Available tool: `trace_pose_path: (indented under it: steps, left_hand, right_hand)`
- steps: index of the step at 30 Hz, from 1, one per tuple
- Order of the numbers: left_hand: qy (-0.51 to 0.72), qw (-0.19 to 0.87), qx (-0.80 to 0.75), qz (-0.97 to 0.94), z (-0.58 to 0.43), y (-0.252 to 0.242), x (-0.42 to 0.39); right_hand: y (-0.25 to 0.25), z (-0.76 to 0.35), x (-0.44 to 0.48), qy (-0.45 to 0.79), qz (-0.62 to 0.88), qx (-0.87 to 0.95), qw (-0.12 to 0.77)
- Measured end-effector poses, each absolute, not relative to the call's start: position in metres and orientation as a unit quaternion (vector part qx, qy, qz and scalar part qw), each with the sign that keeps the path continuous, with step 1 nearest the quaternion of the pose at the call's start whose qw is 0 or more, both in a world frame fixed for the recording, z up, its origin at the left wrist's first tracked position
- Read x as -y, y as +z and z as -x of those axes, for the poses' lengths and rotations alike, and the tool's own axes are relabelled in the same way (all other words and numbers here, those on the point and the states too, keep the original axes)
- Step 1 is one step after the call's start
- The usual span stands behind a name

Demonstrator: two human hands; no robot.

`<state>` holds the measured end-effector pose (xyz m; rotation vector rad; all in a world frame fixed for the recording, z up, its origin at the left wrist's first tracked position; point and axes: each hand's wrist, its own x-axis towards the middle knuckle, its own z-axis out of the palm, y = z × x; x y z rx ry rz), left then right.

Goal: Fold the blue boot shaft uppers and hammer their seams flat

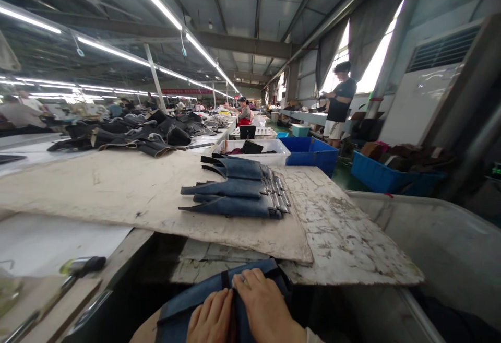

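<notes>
A blue piece with black strips lies below the near edge of the table, under both hands. My left hand rests on its middle, fingers bent and pressed together. Beside it, my right hand has its fingers close together at a black strip, with a small pale spot at the fingertips. Whatever the fingertips pinch is too small to name. Farther forward, a stack of blue pieces with metal bars at their right ends lies on the beige sheet.
Dark pieces are heaped at the back left. A white bin and a blue bin stand behind the table. A hammer-like tool is at the left. A person stands at the back right.
</notes>
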<state>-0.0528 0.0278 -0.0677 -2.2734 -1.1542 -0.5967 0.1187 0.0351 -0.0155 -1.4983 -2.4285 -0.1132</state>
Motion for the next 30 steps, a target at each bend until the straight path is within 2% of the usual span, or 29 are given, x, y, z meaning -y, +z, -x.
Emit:
trace_pose_path:
  steps: [9,17,24,30]
  left_hand:
    - [-0.218,0.162,0.531,0.803,0.022,-0.028,0.005]
    - [-0.214,0.119,0.566,0.787,0.030,-0.021,0.011]
    - [-0.217,0.110,0.580,0.778,0.039,-0.022,0.018]
    - [-0.215,0.105,0.590,0.771,0.039,-0.021,0.020]
  right_hand:
    - [-0.005,-0.168,-0.028,-0.008,0.535,0.836,0.119]
    - [-0.010,-0.208,-0.025,-0.019,0.573,0.815,0.082]
    - [-0.001,-0.210,-0.024,-0.014,0.545,0.827,0.138]
    - [0.008,-0.164,-0.020,0.081,0.443,0.870,0.201]
